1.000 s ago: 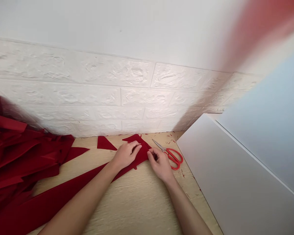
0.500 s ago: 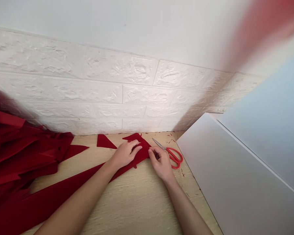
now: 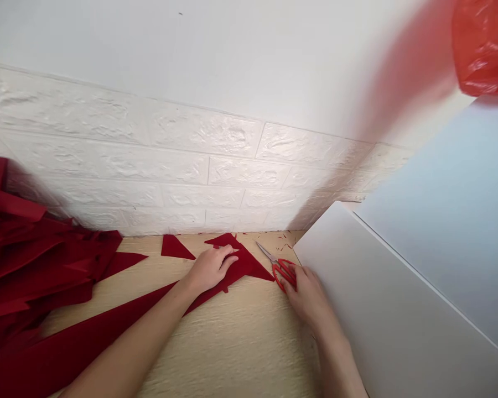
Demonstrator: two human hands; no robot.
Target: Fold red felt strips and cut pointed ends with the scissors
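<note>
A long dark-red cloth strip [image 3: 149,303] runs from the lower left to the middle of the wooden table. My left hand [image 3: 211,269] is on its far end, thumb and fingers closed on the cloth; what lies under the palm is hidden. The strip's end spreads into a pointed red flap [image 3: 259,270]. To the right, my right hand [image 3: 306,287] has its fingers around the red handles of a pair of scissors [image 3: 283,270]. The scissors lie on the table, blades pointing up and left toward the wall.
A large heap of red cloth [image 3: 45,249] fills the left side. One loose triangular scrap [image 3: 176,247] lies near the white brick-patterned wall [image 3: 170,160]. A white panel [image 3: 382,298] borders the right. A red plastic bag [image 3: 485,50] hangs at upper right. Small red snippets dot the back corner.
My right hand has let go of the cloth and moved right onto the scissors' handles. A pointed flap now lies spread toward them. My left hand stays on the cloth.
</note>
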